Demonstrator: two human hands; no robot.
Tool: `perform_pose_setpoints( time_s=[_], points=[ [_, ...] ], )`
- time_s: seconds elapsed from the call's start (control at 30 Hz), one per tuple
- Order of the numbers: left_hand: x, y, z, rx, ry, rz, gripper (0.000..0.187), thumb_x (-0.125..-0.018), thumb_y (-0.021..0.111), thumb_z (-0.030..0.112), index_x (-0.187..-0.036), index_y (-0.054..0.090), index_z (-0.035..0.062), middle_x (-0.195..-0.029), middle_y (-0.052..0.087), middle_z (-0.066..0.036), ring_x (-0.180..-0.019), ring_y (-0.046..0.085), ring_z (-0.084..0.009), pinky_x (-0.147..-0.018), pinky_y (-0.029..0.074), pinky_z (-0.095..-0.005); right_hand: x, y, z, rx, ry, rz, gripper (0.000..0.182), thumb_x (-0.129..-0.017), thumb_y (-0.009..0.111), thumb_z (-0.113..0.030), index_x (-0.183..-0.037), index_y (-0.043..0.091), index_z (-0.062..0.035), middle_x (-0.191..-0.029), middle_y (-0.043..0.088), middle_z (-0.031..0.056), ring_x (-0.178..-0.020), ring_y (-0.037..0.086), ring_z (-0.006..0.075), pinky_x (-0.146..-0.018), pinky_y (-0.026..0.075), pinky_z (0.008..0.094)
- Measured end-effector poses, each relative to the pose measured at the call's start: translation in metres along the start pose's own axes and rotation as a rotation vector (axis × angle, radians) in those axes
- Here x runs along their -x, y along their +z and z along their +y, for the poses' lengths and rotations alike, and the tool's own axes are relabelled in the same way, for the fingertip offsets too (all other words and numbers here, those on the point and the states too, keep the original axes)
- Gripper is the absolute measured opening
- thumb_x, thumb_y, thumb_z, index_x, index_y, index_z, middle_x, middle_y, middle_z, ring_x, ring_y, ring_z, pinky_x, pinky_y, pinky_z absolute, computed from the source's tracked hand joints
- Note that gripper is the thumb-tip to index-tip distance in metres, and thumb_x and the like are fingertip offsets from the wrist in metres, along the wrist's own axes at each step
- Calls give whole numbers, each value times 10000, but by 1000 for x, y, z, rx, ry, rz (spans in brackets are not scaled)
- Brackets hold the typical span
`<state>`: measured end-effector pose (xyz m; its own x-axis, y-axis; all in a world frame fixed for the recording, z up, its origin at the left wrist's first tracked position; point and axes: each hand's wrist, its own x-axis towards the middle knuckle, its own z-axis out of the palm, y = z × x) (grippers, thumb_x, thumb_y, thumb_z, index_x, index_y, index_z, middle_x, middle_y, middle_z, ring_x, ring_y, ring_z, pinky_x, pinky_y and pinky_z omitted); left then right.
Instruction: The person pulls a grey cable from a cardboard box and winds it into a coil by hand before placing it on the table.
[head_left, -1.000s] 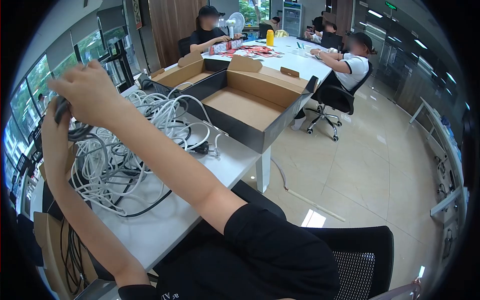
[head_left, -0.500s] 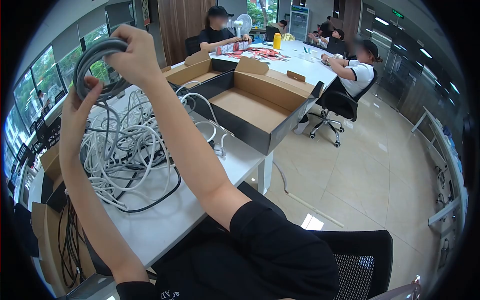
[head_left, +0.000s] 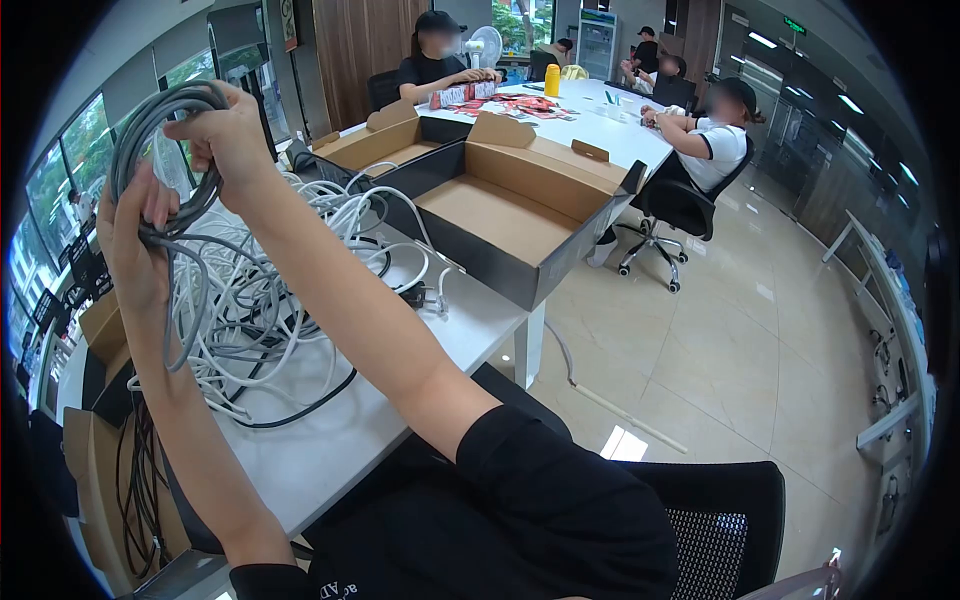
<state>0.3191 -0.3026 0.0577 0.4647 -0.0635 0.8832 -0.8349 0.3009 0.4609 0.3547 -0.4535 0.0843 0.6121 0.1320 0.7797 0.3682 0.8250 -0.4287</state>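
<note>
One raised grey cable coil (head_left: 125, 152); two adjoining open boxes (head_left: 482, 246); one yellow bottle (head_left: 552, 82); one fridge (head_left: 598, 48).

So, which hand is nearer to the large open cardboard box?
Right. In the picture, the right hand is left of the cardboard box; the left hand is farther left and lower, also holding the grey cable coil.

Upper left, the left hand (head_left: 143, 215) and right hand (head_left: 228, 140) grip a coiled gray cable (head_left: 126, 140) — tangled white cables (head_left: 240, 285) lie below (an open-topped box (head_left: 490, 258) sits upper centre).
</note>
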Motion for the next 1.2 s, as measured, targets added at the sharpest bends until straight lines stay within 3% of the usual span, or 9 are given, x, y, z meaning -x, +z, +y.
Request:
perform_pose_setpoints(
  time_s=[0.23, 0.5, 0.77, 0.87, 1.0, 1.03, 1.07, 1.13, 1.2],
  points=[
    [2, 1, 18, -293, -67, -34, 299, -1017, 651, 210, -1189, 607, -30, -815, 628, -31, -782, 639, -109, -803, 505, -253, -5, -5, 22, -219, 149, 20, 237, -737, 716, 46, -749, 543, -115, -577, 434, -41, -445, 374, 75, -412, 297, 259],
    [0, 12, 2, -259, -209, 18, 641, -1033, 601, 495, -1422, 536, -10, -1051, 733, -68, -1013, 691, -131, -918, 508, -277, -3, -6, 11, -210, 109, 253, 302, -768, 658, -23, -610, 442, -163, -560, 373, -41, -456, 335, 110, -464, 262, 280],
    [2, 19, 11, -473, -176, -44, 723, -821, 830, 242, -1402, 526, -62, -1056, 714, -62, -1011, 670, -134, -942, 474, -263, 2, 4, 12, -215, 81, 372, 201, -750, 617, 13, -658, 489, -112, -556, 382, -33, -419, 327, 104, -410, 279, 300],
    [4, 27, 10, -452, -64, 16, 478, -913, 732, 183, -1309, 577, -37, -940, 683, -39, -868, 643, -107, -864, 481, -253, -5, -9, 23, -64, 85, 286, 154, -734, 690, 10, -716, 565, -78, -576, 453, -13, -441, 415, 129, -438, 357, 306],
    [-2, 11, 17, -524, -80, -49, 378, -934, 695, 160, -1245, 592, -29, -890, 658, -45, -837, 630, -108, -827, 484, -256, -18, -22, 38, 806, -605, 260, 166, -771, 802, -148, -816, 733, -5, -704, 685, 16, -612, 601, 116, -595, 463, 290],
    [-3, 4, 17, -514, -80, -57, 365, -937, 687, 157, -1240, 594, -24, -877, 650, -39, -826, 626, -108, -818, 484, -257, -12, -29, 14, 994, -472, 147, 341, -838, 779, -178, -1108, 675, 3, -1011, 669, 157, -871, 661, 257, -808, 514, 363],
    [-2, -2, 20, -508, -80, -65, 351, -940, 679, 155, -1234, 597, -20, -864, 642, -33, -815, 621, -108, -809, 484, -258, -10, -27, 8, 949, -555, 100, 406, -810, 771, -111, -1184, 643, -17, -1056, 672, 154, -869, 662, 251, -813, 523, 355],
    [6, 8, 27, -835, -130, -82, 376, -926, 687, 183, -1254, 605, 19, -835, 627, -15, -778, 608, -101, -762, 482, -259, -3, -16, -17, 982, -593, -61, 558, -737, 629, 36, -1293, 603, -17, -1059, 690, 160, -938, 676, 232, -805, 534, 321],
    [8, 11, 17, -643, -174, -143, 373, -920, 692, 187, -1241, 604, 20, -847, 641, -32, -748, 614, -112, -727, 502, -281, 3, -17, -33, 1143, -488, -313, 529, -686, 543, 67, -1198, 665, 17, -924, 710, 179, -859, 699, 231, -804, 540, 321]
  ],
)
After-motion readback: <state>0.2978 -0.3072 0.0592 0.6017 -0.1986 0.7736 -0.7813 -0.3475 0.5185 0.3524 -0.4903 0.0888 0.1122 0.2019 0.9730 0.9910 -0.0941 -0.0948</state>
